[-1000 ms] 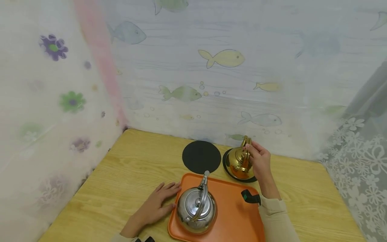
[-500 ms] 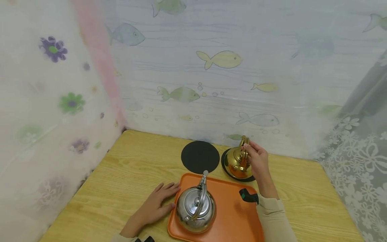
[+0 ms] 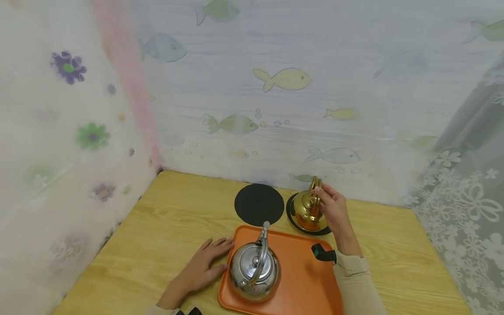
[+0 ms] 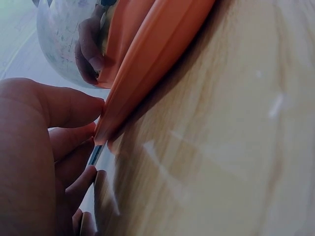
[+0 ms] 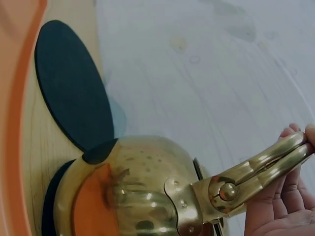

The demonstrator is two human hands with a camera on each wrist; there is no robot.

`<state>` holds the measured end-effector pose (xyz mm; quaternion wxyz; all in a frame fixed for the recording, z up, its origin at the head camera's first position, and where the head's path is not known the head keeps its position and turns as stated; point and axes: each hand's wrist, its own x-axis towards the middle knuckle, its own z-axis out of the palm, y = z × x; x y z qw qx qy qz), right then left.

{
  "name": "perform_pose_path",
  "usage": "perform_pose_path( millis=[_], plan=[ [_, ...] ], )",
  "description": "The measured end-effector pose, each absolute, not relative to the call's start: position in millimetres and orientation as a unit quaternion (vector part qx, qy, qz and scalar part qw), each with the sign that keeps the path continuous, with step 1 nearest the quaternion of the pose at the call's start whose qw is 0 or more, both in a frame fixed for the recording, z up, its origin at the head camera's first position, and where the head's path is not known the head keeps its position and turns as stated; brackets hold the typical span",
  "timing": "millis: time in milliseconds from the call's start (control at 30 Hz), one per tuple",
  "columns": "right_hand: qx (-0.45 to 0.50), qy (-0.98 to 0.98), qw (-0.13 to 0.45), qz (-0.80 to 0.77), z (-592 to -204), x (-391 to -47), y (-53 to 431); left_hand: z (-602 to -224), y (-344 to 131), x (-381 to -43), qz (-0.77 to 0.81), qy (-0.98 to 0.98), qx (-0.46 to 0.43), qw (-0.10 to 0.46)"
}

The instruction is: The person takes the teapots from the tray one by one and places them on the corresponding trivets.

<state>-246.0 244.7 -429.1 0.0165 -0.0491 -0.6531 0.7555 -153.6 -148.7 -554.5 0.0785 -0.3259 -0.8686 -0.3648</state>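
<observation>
The gold kettle (image 3: 309, 210) stands upright on a black round mat (image 3: 291, 214) at the back right of the table. My right hand (image 3: 334, 209) holds its raised handle (image 5: 266, 164) between thumb and fingers. A silver kettle (image 3: 253, 271) sits on the left part of an orange tray (image 3: 303, 271), its handle up and spout pointing to the back. Beside that tray, my left hand (image 3: 204, 264) lies with fingers extended. In the left wrist view its thumb and fingertips touch the tray's rim (image 4: 142, 73); the silver kettle's wall (image 4: 61, 44) mirrors a hand.
Another black round mat (image 3: 259, 204) lies bare to the left of the gold kettle. The wood-grain table (image 3: 177, 210) ends at a fish-print curtain (image 3: 236, 87) behind, close to the gold kettle. A flower-print curtain (image 3: 51, 183) borders the left, lace (image 3: 468, 227) the right.
The head view has shifted slightly, so the scene sits a little further left at the back. Both hands and both kettles keep their places on the table and tray.
</observation>
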Motion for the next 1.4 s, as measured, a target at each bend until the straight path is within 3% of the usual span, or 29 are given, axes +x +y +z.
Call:
perform_pose_path(
  millis=[367, 667, 1233, 1400],
  plan=[
    [-0.062, -0.718, 0.027, 0.693, -431, -241, 245, -561, -149, -152, -0.366, -0.866, -0.329, 0.088],
    [-0.049, -0.750, 0.078, 0.655, -441, -231, 247, -564, -149, -148, -0.359, -0.866, -0.334, 0.100],
    [0.015, -0.848, 0.098, 0.521, -424, -174, 252, -553, -148, -151, -0.357, -0.862, -0.342, 0.115],
    [0.020, -0.842, 0.142, 0.520, -418, -152, 236, -555, -150, -152, -0.354, -0.865, -0.337, 0.111]
  ],
)
